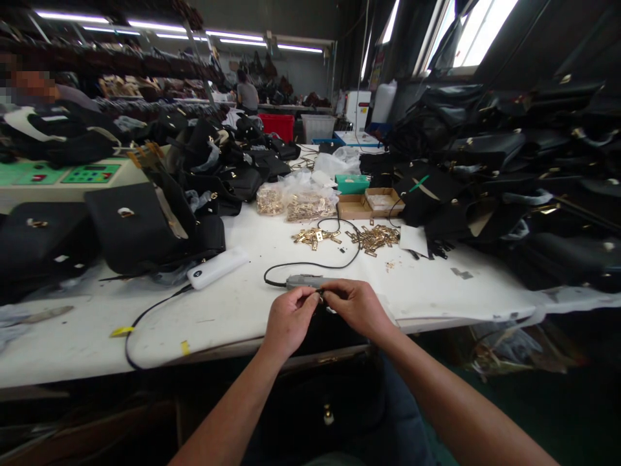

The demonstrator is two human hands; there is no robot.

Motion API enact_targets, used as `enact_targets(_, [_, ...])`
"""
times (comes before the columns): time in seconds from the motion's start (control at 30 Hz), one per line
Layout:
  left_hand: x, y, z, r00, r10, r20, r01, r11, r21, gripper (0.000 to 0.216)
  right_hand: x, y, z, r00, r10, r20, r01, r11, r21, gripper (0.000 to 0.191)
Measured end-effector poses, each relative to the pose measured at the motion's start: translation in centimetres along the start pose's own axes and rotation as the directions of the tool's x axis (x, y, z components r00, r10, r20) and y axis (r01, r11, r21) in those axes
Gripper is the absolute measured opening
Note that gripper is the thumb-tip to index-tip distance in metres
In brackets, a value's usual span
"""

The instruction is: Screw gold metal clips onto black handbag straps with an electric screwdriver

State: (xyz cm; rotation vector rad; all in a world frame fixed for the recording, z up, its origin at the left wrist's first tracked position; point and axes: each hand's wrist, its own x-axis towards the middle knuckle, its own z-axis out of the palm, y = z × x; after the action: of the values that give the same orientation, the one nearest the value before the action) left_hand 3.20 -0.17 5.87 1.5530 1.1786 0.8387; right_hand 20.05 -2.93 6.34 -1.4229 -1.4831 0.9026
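Note:
My left hand (290,318) and my right hand (356,304) meet at the near edge of the white table (233,304). Both pinch a small metal piece (321,296) between their fingertips; it is too small to name. A black bag (320,395) with a gold clasp lies in my lap below the hands. Just behind the fingers lies a grey corded tool (303,281), its black cable looping back over the table. Two heaps of small gold metal fittings (372,238) lie farther back.
A white power bank (217,267) with a black cable lies to the left. Black bags (145,223) pile up at left and at right (524,175). Plastic sacks of fittings (301,204) and cardboard boxes (371,202) stand behind. Another person (29,87) sits at far left.

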Motion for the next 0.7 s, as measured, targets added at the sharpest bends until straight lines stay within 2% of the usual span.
enact_targets(0.07, [0.1,-0.1,0.0,1.000,0.002,-0.007,-0.002,1.000,0.007,0.029,0.1,0.5,-0.4,1.000,-0.002,-0.001,0.002,1.000,-0.018,0.023])
enact_targets(0.17, [0.3,-0.5,0.1,1.000,-0.005,-0.023,0.005,1.000,0.018,0.026,0.1,1.4,-1.4,0.993,0.003,-0.114,-0.017,0.993,-0.120,0.024])
enact_targets(0.27, [0.5,-0.7,0.1,1.000,-0.009,-0.013,0.009,1.000,0.008,0.026,-0.3,1.6,-2.1,0.979,-0.100,-0.176,0.049,0.961,-0.271,0.025])
enact_targets(0.33, [0.5,-0.8,0.1,1.000,-0.004,-0.007,0.004,1.000,0.021,0.026,-0.7,1.3,-2.1,0.986,-0.121,-0.111,0.086,0.957,-0.276,0.024])
enact_targets(0.47, [0.4,-1.0,0.0,1.000,0.011,-0.011,-0.010,0.998,0.057,0.026,-1.2,0.2,-1.1,0.996,0.012,0.086,0.008,0.975,-0.221,0.015])
enact_targets(0.57, [0.4,-1.2,0.0,1.000,0.019,-0.006,-0.019,0.996,0.082,0.026,-1.1,-0.1,-0.5,0.992,0.085,0.089,-0.063,0.973,-0.223,0.020])
enact_targets(0.7, [0.4,-1.2,-0.1,1.000,0.014,-0.002,-0.014,0.986,0.164,0.026,-0.9,-0.1,-0.3,0.991,0.104,0.085,-0.083,0.971,-0.223,0.021])
